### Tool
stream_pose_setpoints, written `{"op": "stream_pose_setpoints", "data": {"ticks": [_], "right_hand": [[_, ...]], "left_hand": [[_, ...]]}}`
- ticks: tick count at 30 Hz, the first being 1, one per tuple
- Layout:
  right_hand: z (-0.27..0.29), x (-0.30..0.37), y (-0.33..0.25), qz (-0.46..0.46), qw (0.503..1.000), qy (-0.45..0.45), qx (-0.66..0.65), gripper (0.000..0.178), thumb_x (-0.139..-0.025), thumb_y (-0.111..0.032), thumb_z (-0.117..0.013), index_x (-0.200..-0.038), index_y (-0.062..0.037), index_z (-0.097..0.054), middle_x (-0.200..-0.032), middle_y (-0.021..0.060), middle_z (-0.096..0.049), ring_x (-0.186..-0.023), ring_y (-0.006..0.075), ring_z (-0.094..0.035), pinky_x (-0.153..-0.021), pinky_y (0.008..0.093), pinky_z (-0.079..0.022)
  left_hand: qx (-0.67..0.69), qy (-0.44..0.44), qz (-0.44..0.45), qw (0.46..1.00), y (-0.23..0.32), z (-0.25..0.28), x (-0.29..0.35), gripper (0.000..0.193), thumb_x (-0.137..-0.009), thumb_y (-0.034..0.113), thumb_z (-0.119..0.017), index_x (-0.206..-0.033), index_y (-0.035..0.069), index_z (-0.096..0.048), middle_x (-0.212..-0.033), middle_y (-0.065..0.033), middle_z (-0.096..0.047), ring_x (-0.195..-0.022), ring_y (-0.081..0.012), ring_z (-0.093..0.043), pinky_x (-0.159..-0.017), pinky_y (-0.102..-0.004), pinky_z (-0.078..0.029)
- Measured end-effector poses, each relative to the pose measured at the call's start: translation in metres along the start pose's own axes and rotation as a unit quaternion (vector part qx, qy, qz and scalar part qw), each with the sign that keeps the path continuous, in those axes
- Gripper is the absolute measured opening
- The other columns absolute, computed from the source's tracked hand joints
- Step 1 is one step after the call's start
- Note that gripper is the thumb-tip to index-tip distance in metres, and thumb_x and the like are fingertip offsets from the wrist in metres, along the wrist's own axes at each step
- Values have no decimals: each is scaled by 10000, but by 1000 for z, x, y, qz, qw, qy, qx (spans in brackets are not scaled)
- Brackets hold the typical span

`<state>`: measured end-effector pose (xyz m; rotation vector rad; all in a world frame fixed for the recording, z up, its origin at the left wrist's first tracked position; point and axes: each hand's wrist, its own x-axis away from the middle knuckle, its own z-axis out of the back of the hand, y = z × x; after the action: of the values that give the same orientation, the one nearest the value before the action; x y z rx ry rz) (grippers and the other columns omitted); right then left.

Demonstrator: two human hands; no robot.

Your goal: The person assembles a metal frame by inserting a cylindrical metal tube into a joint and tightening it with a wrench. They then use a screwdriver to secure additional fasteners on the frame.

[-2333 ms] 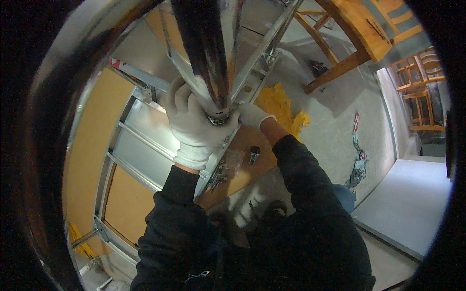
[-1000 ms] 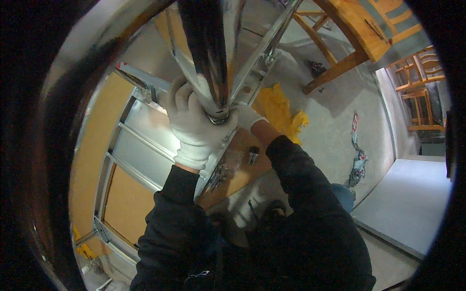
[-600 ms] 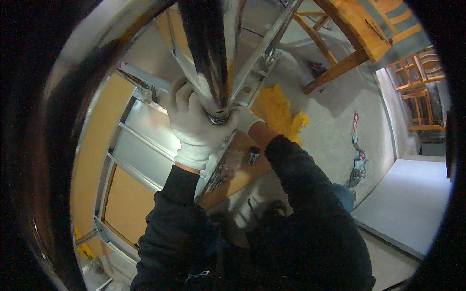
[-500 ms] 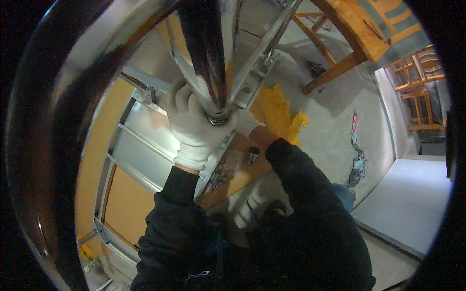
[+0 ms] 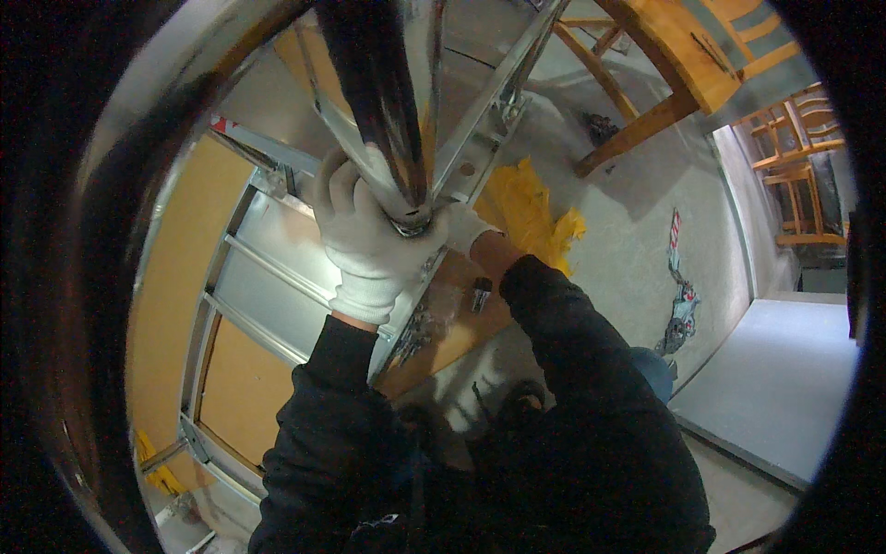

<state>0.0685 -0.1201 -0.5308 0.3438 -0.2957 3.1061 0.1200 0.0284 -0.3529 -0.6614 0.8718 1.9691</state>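
A shiny metal tube point(image 5: 378, 102) slopes down from the top of the view to a metal frame point(image 5: 494, 115). Around its lower end curls my left hand point(image 5: 374, 222), in a white knitted glove, with the fingers bent along the tube's far left side. My right hand point(image 5: 466, 229), also gloved, is pressed close against the right side of that same end. Its fingers are hidden behind the tube and the frame. A broad, curved shiny tube point(image 5: 208, 69) passes very close to the camera on the left; whether it joins the held tube cannot be made out.
Tan panels with metal bars point(image 5: 268, 263) lie left. Beside the frame are small hardware pieces point(image 5: 420, 328), a small black object point(image 5: 481, 295) and yellow sheeting point(image 5: 526, 208). Rightward are crumpled plastic point(image 5: 681, 309), a grey-white panel point(image 5: 771, 388) and wooden chairs point(image 5: 798, 175); a wooden table point(image 5: 678, 65) stands top right.
The upper part of the metal tube has swung slightly left, and the near curved tube has shifted with it, baring more of the tan panel. Both hands stay nearly in place.
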Motion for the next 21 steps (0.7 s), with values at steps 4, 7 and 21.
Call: {"op": "stream_pose_setpoints", "data": {"ticks": [4,7,21], "right_hand": [[-4,9,3,-94,990,60,-84,179,-829,-166,-529,-904,-131,-687,-880,106,-677,-842,304,-665,-706,416,-546],[-4,11,4,-158,982,9,-104,196,-834,-166,-523,-943,-119,-679,-909,117,-673,-858,313,-661,-727,411,-545],[2,19,17,-158,986,17,-53,323,-758,-331,-583,-995,-124,-658,-997,135,-651,-905,340,-631,-777,422,-509]], "left_hand": [[9,-15,1,1000,0,0,2,689,-538,324,-790,-1100,20,-532,-1028,-146,-513,-1087,-394,-474,-877,-493,-421],[6,-15,18,1000,1,-4,5,670,-530,319,-791,-1081,24,-550,-1031,-141,-519,-1091,-391,-473,-886,-484,-425],[-6,-23,8,1000,-5,3,5,670,-537,319,-788,-1100,45,-549,-1060,-136,-513,-1108,-379,-468,-870,-491,-427]]}}
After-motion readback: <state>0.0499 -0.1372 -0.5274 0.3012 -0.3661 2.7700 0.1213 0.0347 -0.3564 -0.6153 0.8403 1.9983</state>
